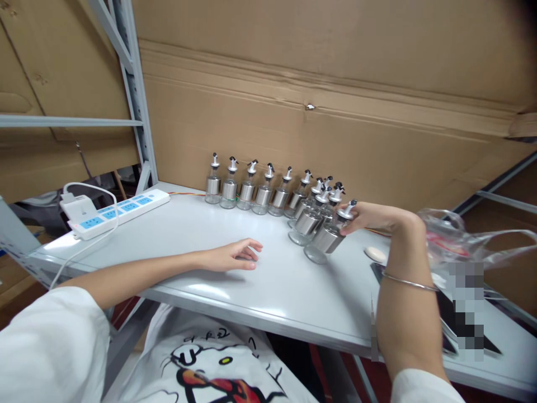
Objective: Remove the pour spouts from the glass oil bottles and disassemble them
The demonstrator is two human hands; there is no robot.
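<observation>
Dispenser bottle (329, 237): we hold this unit in front of the right end of the bottle row (263, 196). It has a clear glass body, a metal sleeve and a silver cap with a black-tipped spout. Its axis is tilted, base toward lower left; we cannot tell whether the base touches the bench (201, 238).
Right hand (366, 216): grasping the dispenser bottle at its neck, just below the cap. The arm reaches in from the right of the bottle row and carries a thin bracelet (409, 282).
Left hand (232, 256): released, fingers loosely curled and holding nothing. We position it in front of the middle of the bottle row, well apart from the bottles.
Bottle row: similar units stand along the rear of the bench, spouts up. At the right end they crowd together and overlap, so we cannot count them all.
Power strip (121, 214): white with blue sockets, left of the bottle row. A white adapter (79, 209) with a white cable is fitted at its near end.
Oval object (375, 254): pale, lying right of the bottle row.
Plastic bag (448, 240): transparent with red markings, blurred, farther right of the bottle row.
Cardboard panel (251, 84): upright behind the bottle row.
</observation>
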